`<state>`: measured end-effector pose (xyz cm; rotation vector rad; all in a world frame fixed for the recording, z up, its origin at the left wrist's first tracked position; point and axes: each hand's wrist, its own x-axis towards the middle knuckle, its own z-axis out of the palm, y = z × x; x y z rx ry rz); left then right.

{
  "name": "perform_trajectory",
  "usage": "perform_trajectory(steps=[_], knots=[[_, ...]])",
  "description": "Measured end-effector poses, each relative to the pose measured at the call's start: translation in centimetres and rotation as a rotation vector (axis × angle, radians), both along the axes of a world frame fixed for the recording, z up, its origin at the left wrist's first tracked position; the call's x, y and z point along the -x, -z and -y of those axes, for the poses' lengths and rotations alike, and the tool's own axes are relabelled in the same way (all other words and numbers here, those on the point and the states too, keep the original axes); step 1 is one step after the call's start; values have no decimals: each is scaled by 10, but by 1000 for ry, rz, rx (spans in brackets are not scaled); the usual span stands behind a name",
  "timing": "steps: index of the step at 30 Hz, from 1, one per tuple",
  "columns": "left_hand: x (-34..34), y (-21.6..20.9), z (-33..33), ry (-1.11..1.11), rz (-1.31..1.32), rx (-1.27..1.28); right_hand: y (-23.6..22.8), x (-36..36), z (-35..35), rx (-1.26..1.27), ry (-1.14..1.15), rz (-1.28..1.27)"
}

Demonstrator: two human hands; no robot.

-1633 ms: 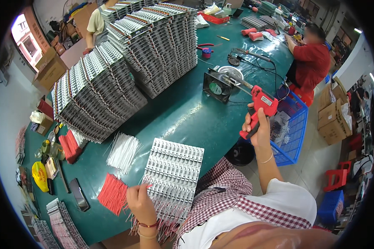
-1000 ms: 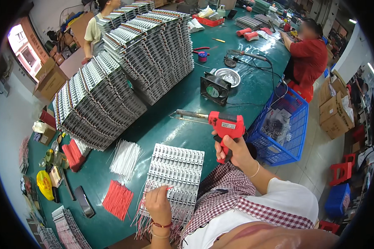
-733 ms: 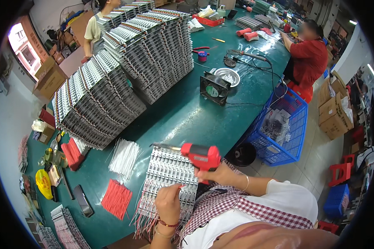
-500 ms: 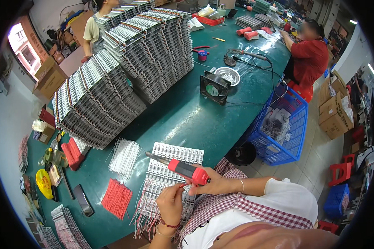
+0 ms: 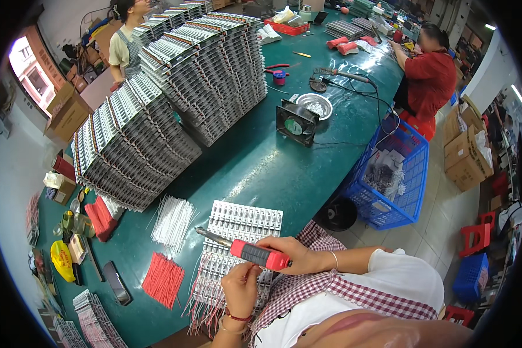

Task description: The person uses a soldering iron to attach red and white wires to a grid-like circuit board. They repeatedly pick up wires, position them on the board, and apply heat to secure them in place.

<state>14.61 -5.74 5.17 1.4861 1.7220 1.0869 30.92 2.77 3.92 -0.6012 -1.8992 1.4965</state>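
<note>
My right hand (image 5: 293, 254) is wrapped round a handheld tool (image 5: 254, 253) with a red and black body and a long metal shaft. The shaft points to the left, over a light-coloured panel of small repeated parts (image 5: 245, 217) on the table. My left hand (image 5: 239, 285) is closed in a pinch just below the tool's body, above the same panel. What its fingers hold, if anything, is hidden. Thin red and white wires hang from the panel's lower left edge. To its left lie a bundle of white wires (image 5: 173, 224) and a bundle of red wires (image 5: 163, 279).
Tall stacks of similar panels (image 5: 136, 139) stand on the green table (image 5: 246, 168). Farther off are a small black fan (image 5: 296, 123), a metal bowl (image 5: 318, 107) and a soldering iron (image 5: 348, 75). A blue basket (image 5: 391, 200) is at the right. Two people are across the table.
The tool has tilted, its rear end dropping slightly, and my right hand's fingers have shifted over its body. My left hand stays near the same spot. The view has moved a little.
</note>
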Motion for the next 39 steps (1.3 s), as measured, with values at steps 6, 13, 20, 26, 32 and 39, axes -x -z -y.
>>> perform_trajectory(steps=[6,13,20,26,32,39], knots=[[-2,0,0,-4,-37,5,-1,2,2,-68,71,10],[-4,7,1,0,-192,-105,2,1,5,-1,129,-11],[-2,5,-5,-9,-372,-230,14,-3,12,278,267,-94],[32,26,3,-148,-639,-95,0,-48,-9,723,178,-28],[48,43,14,-133,-686,-145,8,-65,-2,535,276,19],[47,52,1,-88,-747,-192,24,-59,10,531,200,148]])
